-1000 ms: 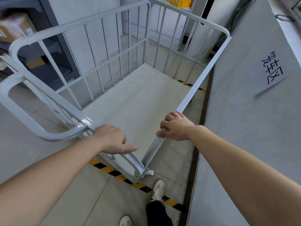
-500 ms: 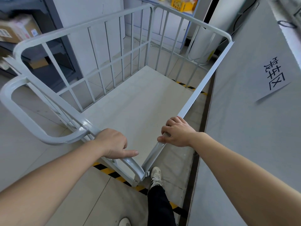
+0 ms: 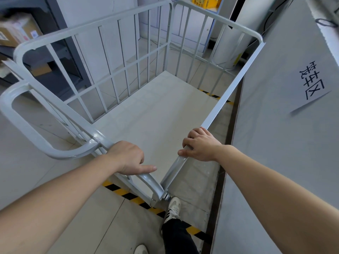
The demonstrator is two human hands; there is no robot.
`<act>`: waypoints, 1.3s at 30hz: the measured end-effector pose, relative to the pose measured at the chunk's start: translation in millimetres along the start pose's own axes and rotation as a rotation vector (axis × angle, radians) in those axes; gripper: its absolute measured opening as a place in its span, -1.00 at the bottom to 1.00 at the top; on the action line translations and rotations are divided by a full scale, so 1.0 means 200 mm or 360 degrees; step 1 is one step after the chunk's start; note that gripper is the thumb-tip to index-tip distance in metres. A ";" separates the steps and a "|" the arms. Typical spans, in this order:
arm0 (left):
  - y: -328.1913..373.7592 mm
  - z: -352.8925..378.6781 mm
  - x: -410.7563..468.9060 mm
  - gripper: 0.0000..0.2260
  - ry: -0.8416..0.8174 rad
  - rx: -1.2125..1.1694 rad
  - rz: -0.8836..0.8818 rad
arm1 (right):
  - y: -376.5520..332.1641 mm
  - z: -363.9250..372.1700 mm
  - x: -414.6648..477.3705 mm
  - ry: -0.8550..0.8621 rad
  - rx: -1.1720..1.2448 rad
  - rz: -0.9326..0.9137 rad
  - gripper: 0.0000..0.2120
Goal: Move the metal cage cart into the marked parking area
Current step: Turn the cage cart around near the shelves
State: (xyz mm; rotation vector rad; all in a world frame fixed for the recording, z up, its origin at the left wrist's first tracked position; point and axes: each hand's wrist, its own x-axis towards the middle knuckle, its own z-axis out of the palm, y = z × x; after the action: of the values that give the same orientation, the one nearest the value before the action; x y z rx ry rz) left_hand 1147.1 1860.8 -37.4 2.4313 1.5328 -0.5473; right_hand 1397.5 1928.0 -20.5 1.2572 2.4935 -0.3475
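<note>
The light grey metal cage cart (image 3: 128, 52) fills the middle of the view, its barred sides rising around a pale deck. My left hand (image 3: 128, 157) grips the near top rail beside the looped push handle, thumb stretched along the bar. My right hand (image 3: 200, 143) curls over the cart's right top rail close to the near corner. Yellow-and-black striped floor tape (image 3: 128, 195) runs under the cart's near corner, and another strip (image 3: 214, 96) shows past the right rail. The cart's right side sits tight along a grey wall (image 3: 275, 153).
A paper sign (image 3: 311, 83) with black characters is stuck on the grey wall. Dark shelving with cardboard boxes (image 3: 18, 32) stands at the left. A white cylinder (image 3: 233, 43) stands beyond the cart's far right corner. My shoes (image 3: 173, 208) step at the tape line.
The cart has rolled a little forward and I have stepped after it; one foot has come up to the striped tape. Both hands keep their grips on the rails.
</note>
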 end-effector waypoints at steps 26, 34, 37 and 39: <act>-0.01 -0.01 0.01 -0.41 -0.0007 -0.0001 0.0013 | -0.02 -0.02 0.01 -0.0044 -0.0073 0.0012 -0.48; -0.01 0.01 0.01 -0.41 -0.0002 0.0007 0.0025 | -0.02 -0.01 0.00 -0.0021 -0.0052 -0.0010 -0.48; -0.01 0.01 0.01 -0.41 0.0013 0.0007 0.0029 | -0.02 -0.01 0.00 -0.0015 -0.0032 -0.0017 -0.49; -0.01 0.01 0.01 -0.41 0.0012 0.0011 0.0035 | -0.02 -0.01 0.00 -0.0004 -0.0031 -0.0023 -0.49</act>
State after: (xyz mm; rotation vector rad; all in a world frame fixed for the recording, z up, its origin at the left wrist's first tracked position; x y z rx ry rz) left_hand 1146.6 1862.5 -40.0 2.4547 1.5080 -0.5407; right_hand 1393.9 1926.9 -18.2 1.2312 2.4990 -0.3269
